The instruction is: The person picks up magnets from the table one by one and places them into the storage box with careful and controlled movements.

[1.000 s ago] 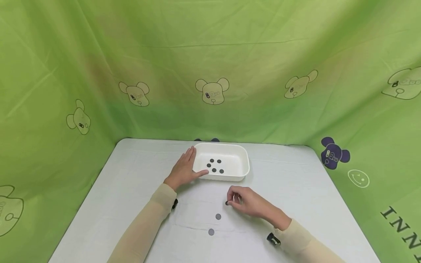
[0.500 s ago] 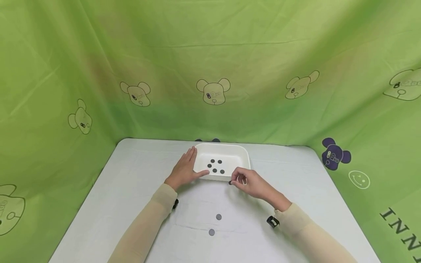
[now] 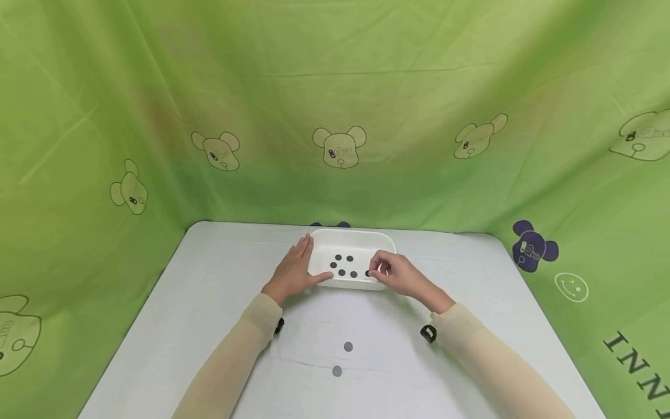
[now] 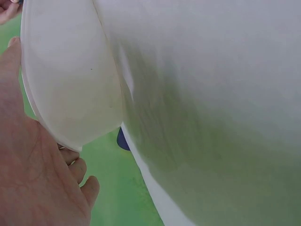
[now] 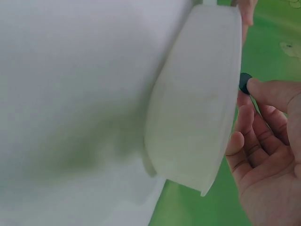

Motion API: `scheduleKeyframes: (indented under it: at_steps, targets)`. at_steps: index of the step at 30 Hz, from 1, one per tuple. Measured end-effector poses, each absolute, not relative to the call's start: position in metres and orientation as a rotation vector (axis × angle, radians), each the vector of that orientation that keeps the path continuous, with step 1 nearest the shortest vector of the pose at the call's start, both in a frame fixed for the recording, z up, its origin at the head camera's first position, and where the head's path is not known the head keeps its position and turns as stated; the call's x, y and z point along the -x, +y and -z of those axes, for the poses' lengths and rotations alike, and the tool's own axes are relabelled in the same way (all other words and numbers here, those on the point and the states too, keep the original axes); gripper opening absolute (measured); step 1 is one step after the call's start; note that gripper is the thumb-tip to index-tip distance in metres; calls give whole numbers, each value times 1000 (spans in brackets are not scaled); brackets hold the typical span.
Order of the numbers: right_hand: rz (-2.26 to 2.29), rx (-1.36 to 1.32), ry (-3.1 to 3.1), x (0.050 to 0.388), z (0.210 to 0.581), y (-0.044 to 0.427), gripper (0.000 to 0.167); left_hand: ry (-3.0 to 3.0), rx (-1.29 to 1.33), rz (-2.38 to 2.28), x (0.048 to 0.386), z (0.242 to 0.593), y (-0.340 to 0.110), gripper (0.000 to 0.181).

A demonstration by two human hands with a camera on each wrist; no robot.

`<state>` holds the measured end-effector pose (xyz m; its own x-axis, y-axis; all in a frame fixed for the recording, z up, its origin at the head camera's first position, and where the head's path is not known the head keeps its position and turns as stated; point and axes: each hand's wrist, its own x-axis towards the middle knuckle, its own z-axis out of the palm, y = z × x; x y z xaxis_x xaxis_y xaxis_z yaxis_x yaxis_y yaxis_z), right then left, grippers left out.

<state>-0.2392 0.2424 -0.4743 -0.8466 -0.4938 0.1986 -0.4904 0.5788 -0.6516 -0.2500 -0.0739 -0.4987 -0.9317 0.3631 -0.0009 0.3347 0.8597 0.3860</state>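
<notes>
A white rectangular tray (image 3: 366, 284) stands near the table's far edge with several dark round discs (image 3: 353, 274) lying inside. My left hand (image 3: 291, 272) rests against its left end, fingers straight along the side and thumb over the near rim; in the left wrist view the palm (image 4: 37, 174) lies beside the tray wall (image 4: 70, 70). Over the tray's near right part, my right hand (image 3: 402, 274) pinches one dark disc (image 3: 369, 273) between thumb and fingers. That disc (image 5: 245, 83) shows at the rim in the right wrist view, at the thumb tip of the right hand (image 5: 270, 150).
Two grey discs, one farther (image 3: 348, 347) and one nearer (image 3: 337, 371), lie on the white table (image 3: 209, 279) in front of the tray. A green printed curtain (image 3: 335, 192) hangs behind the table and along both sides.
My right hand has moved away from me, from the table in front of the tray to above its near right part, carrying the pinched disc. The left hand has stayed at the tray.
</notes>
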Motion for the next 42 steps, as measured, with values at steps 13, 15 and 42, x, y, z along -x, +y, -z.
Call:
scheduleKeyframes:
  at_steps: [13,15,42]
  targets:
    - [1059,820,2772,265,480,236,12,2975,-561,-578,251,500,-75,118]
    - [1049,810,2768,268,481,235,12,2977,-561,-584,251,500,-74,117]
    - [821,708,2787,290,486,219,14,2958,-529,-604,251,502,-74,119]
